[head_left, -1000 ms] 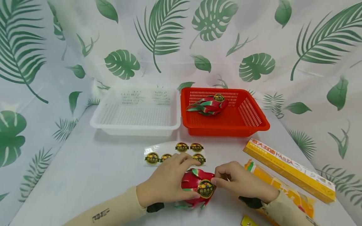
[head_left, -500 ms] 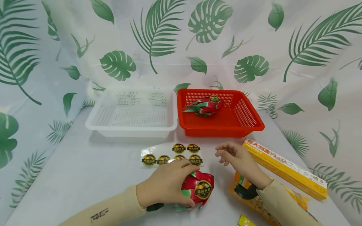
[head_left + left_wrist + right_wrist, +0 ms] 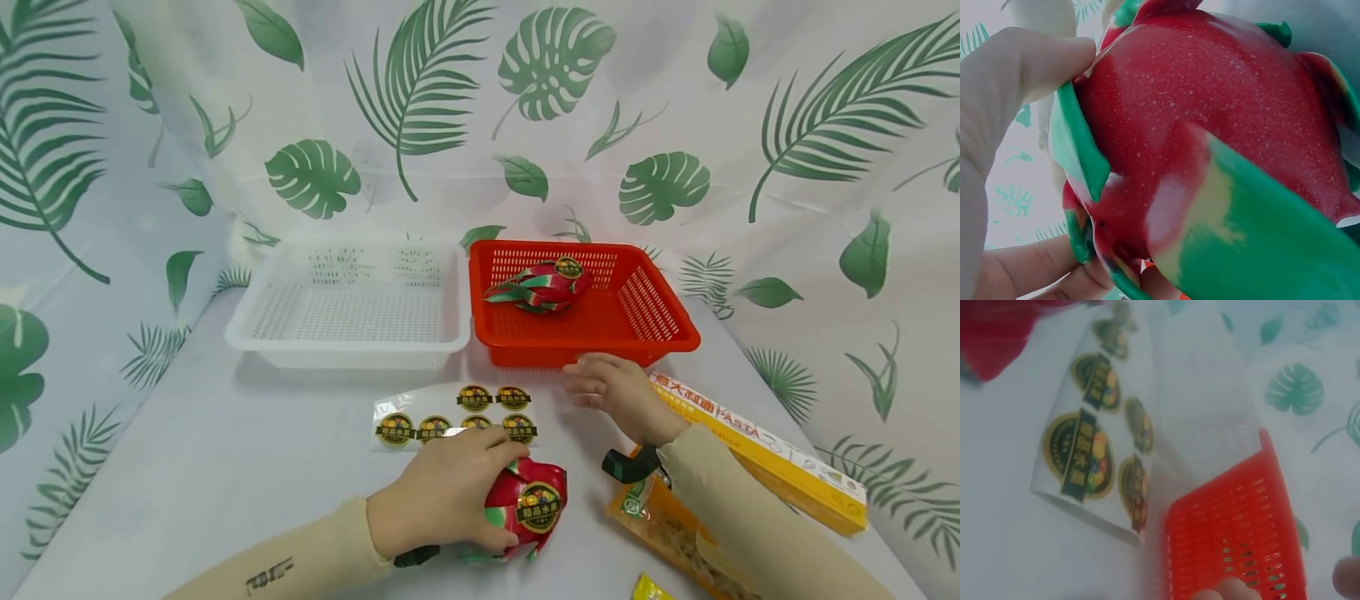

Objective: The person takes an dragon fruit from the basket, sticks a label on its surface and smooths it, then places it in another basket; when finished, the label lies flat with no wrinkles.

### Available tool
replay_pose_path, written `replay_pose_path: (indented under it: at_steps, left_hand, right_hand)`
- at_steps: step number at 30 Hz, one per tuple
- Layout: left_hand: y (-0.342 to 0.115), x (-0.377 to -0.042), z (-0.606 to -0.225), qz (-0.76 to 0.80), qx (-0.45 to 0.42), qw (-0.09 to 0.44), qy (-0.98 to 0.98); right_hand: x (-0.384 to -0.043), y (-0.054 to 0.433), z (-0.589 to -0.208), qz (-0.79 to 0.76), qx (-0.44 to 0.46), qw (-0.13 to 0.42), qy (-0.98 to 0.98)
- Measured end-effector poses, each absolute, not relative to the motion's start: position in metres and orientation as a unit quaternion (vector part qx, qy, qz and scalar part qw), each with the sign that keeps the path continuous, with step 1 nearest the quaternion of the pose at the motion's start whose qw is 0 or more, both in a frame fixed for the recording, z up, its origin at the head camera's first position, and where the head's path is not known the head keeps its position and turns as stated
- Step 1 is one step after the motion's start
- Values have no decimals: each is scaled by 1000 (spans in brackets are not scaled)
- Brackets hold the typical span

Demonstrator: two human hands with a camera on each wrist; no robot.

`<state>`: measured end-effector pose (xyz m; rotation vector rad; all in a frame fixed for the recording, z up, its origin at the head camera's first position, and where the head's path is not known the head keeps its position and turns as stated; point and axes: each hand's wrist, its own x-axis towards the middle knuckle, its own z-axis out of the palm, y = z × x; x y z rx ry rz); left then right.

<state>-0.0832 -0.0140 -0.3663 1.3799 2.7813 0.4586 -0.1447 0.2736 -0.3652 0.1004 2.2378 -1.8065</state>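
My left hand (image 3: 450, 492) grips a red dragon fruit (image 3: 504, 487) with green scale tips, on the white table. A round black and gold sticker (image 3: 538, 507) is on its right side. In the left wrist view the thumb and fingers hold the fruit (image 3: 1229, 81) around its side. My right hand (image 3: 618, 396) is just in front of the red basket (image 3: 585, 350), fingers loosely bent, holding nothing. A second stickered dragon fruit (image 3: 551, 287) lies inside that basket. Behind my left hand lies a sheet of the same stickers (image 3: 450, 408), partly covered.
A white basket (image 3: 352, 343) stands left of the red one. On the right lie a long yellow pasta box (image 3: 795, 479) and an orange bag of pasta (image 3: 660, 533), partly under my right forearm. A small yellow packet (image 3: 649, 588) is at the front edge.
My right hand has left the sticker on the fruit and moved away, up toward the red basket. My left hand keeps its grip on the dragon fruit.
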Motion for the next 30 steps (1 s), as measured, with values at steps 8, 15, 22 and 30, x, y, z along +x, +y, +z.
replay_pose_path:
  at_steps: [8,15,22,30]
  left_hand:
    - [-16,-85,-371,160,442,-21,883]
    - [-18,-90,-371,162,439,-29,883]
    - [-15,-104,-357,173,411,-42,894]
    - [-9,-132,-333,229,398,-59,887]
  right_hand:
    - [-158,283,-368,-741,123,126,648]
    - [-166,278,-362,-796,218,101,556]
    - [-169,276,-360,-801,263,83,532]
    - [-169,279,-360,-809,256,92,522]
